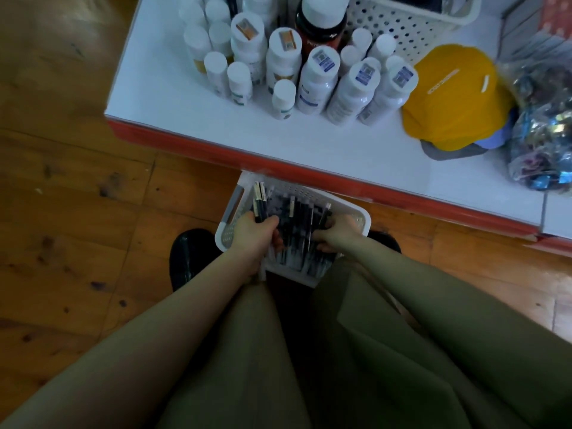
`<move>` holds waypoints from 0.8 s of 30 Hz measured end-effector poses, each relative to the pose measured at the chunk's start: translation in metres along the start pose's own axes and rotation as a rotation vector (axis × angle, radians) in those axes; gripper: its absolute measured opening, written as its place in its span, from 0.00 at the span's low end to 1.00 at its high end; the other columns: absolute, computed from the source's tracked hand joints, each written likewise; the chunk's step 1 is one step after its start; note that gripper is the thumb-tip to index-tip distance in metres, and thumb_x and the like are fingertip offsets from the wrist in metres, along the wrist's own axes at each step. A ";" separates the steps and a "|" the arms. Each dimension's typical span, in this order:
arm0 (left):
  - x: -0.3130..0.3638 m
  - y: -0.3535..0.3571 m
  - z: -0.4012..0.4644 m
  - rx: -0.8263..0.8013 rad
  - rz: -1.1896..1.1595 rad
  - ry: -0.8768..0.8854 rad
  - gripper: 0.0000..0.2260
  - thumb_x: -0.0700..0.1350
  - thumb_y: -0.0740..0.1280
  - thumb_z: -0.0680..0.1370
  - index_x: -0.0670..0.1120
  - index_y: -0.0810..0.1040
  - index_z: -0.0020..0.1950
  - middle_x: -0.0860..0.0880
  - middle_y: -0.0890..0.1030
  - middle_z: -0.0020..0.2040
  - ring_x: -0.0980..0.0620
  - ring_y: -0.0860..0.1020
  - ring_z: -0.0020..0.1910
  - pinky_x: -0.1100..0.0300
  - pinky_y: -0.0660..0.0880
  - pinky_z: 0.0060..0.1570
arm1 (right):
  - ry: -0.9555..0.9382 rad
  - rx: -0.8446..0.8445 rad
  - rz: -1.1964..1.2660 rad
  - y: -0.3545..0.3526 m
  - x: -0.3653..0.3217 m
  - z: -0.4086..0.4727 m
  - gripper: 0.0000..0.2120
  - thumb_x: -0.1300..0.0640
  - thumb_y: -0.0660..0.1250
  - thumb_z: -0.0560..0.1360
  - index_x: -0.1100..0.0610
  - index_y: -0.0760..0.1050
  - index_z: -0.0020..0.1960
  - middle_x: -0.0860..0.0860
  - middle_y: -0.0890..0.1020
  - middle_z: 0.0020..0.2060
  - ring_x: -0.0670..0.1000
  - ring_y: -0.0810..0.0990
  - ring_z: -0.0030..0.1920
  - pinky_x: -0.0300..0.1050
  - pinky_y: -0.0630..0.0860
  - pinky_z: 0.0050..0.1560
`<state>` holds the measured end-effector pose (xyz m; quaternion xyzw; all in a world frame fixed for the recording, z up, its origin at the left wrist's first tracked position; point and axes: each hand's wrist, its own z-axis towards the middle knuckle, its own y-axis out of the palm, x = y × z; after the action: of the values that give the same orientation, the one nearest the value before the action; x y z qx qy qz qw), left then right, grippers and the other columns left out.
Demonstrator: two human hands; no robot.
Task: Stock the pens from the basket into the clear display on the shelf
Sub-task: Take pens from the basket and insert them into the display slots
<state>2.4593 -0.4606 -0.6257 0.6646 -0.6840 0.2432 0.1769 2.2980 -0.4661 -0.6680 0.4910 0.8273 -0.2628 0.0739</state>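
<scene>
Shelf top and floor, non-task clutter

Cluster of white-capped bottles (pixel 309 72) standing close together on the white shelf top (pixel 173 88), with one dark brown bottle (pixel 320 29) rising among them at the back. Perforated white bin (pixel 408 23) behind, touching the cluster's far side. Yellow cap (pixel 455 94) just right of the bottles, stacked on grey and blue ones. Clear bag of shiny trinkets (pixel 544 131) at the far right. Red shelf edge (pixel 309 171) above wooden plank floor (pixel 62 181).
</scene>
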 end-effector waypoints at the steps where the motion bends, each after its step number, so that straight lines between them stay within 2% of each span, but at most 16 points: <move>1: 0.004 -0.003 -0.007 0.001 0.015 0.039 0.04 0.40 0.60 0.80 0.41 0.70 0.47 0.46 0.72 0.33 0.51 0.73 0.29 0.60 0.74 0.28 | -0.031 -0.014 0.038 -0.005 -0.007 -0.014 0.07 0.62 0.68 0.74 0.61 0.71 0.41 0.58 0.79 0.36 0.55 0.80 0.36 0.51 0.81 0.48; 3: 0.018 -0.010 -0.025 0.016 0.035 0.145 0.03 0.41 0.61 0.80 0.41 0.71 0.49 0.47 0.74 0.35 0.51 0.76 0.33 0.61 0.75 0.33 | -0.139 -0.024 0.138 -0.018 -0.024 -0.046 0.06 0.63 0.68 0.74 0.62 0.74 0.50 0.60 0.81 0.44 0.57 0.82 0.42 0.50 0.81 0.48; 4: 0.028 -0.014 -0.036 0.028 0.043 0.205 0.04 0.41 0.61 0.80 0.40 0.71 0.51 0.47 0.76 0.37 0.51 0.78 0.36 0.62 0.76 0.34 | -0.197 -0.023 0.220 -0.026 -0.034 -0.064 0.05 0.64 0.67 0.75 0.63 0.74 0.50 0.61 0.81 0.46 0.57 0.82 0.42 0.48 0.81 0.46; 6: 0.053 -0.020 -0.063 0.062 0.045 0.322 0.06 0.42 0.62 0.79 0.41 0.71 0.53 0.48 0.77 0.40 0.52 0.79 0.40 0.67 0.75 0.35 | -0.294 -0.020 0.441 -0.046 -0.059 -0.105 0.01 0.66 0.65 0.76 0.63 0.73 0.45 0.60 0.80 0.42 0.55 0.81 0.39 0.43 0.81 0.43; 7: 0.068 -0.021 -0.080 0.075 0.051 0.388 0.06 0.42 0.62 0.79 0.41 0.71 0.53 0.48 0.77 0.41 0.53 0.78 0.40 0.69 0.74 0.35 | -0.335 -0.018 0.551 -0.058 -0.071 -0.126 0.03 0.66 0.64 0.76 0.62 0.72 0.44 0.59 0.80 0.41 0.53 0.81 0.37 0.42 0.81 0.42; 9: 0.098 -0.024 -0.118 0.064 0.068 0.507 0.04 0.43 0.63 0.79 0.43 0.72 0.51 0.49 0.78 0.43 0.54 0.78 0.42 0.66 0.75 0.40 | -0.417 -0.022 0.713 -0.081 -0.093 -0.167 0.03 0.66 0.63 0.77 0.62 0.72 0.44 0.57 0.80 0.40 0.50 0.82 0.35 0.40 0.81 0.38; 11: 0.124 -0.027 -0.161 -0.039 0.044 0.595 0.03 0.43 0.63 0.79 0.45 0.73 0.51 0.48 0.80 0.48 0.50 0.81 0.46 0.57 0.77 0.48 | -0.508 -0.039 0.795 -0.100 -0.109 -0.209 0.02 0.65 0.62 0.77 0.61 0.72 0.46 0.55 0.80 0.40 0.48 0.83 0.34 0.38 0.80 0.36; 13: 0.144 -0.029 -0.206 -0.162 0.021 0.664 0.05 0.41 0.63 0.79 0.44 0.74 0.55 0.48 0.81 0.49 0.51 0.83 0.42 0.56 0.80 0.45 | -0.582 -0.039 0.841 -0.114 -0.120 -0.251 0.04 0.65 0.62 0.77 0.61 0.73 0.44 0.54 0.81 0.38 0.48 0.83 0.33 0.37 0.80 0.36; 16: 0.165 -0.035 -0.270 -0.168 0.060 0.802 0.01 0.40 0.64 0.78 0.44 0.73 0.49 0.47 0.81 0.45 0.53 0.83 0.38 0.61 0.79 0.38 | -0.694 0.049 0.796 -0.130 -0.128 -0.311 0.08 0.64 0.63 0.77 0.61 0.74 0.39 0.52 0.82 0.32 0.47 0.83 0.32 0.36 0.80 0.37; 19: 0.179 -0.039 -0.323 -0.056 0.142 0.938 0.03 0.41 0.67 0.76 0.48 0.74 0.46 0.49 0.81 0.43 0.55 0.81 0.40 0.61 0.77 0.42 | -0.820 0.163 0.717 -0.143 -0.130 -0.366 0.08 0.63 0.64 0.76 0.61 0.76 0.39 0.53 0.82 0.33 0.47 0.82 0.33 0.36 0.80 0.39; 21: 0.185 -0.040 -0.354 -0.067 0.114 0.966 0.04 0.41 0.68 0.75 0.49 0.74 0.45 0.47 0.81 0.44 0.53 0.82 0.43 0.55 0.79 0.48 | -0.884 0.242 0.689 -0.150 -0.129 -0.398 0.08 0.63 0.65 0.76 0.60 0.77 0.39 0.51 0.82 0.29 0.46 0.82 0.31 0.36 0.79 0.35; 23: 0.189 -0.039 -0.382 -0.101 0.053 0.971 0.05 0.40 0.68 0.75 0.48 0.74 0.45 0.46 0.82 0.43 0.49 0.83 0.43 0.49 0.79 0.49 | -0.971 0.434 0.544 -0.157 -0.125 -0.425 0.08 0.59 0.66 0.76 0.60 0.78 0.40 0.51 0.81 0.29 0.44 0.82 0.31 0.37 0.78 0.34; 24: 0.191 -0.039 -0.395 -0.128 0.015 0.970 0.04 0.39 0.68 0.75 0.46 0.74 0.45 0.46 0.82 0.41 0.50 0.83 0.40 0.51 0.80 0.46 | -1.024 0.561 0.429 -0.160 -0.121 -0.437 0.06 0.58 0.66 0.76 0.61 0.78 0.44 0.51 0.81 0.32 0.45 0.81 0.32 0.38 0.78 0.35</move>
<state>2.4553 -0.3939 -0.1907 0.4574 -0.5412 0.4836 0.5139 2.2829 -0.3992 -0.1925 0.4588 0.4693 -0.6516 0.3805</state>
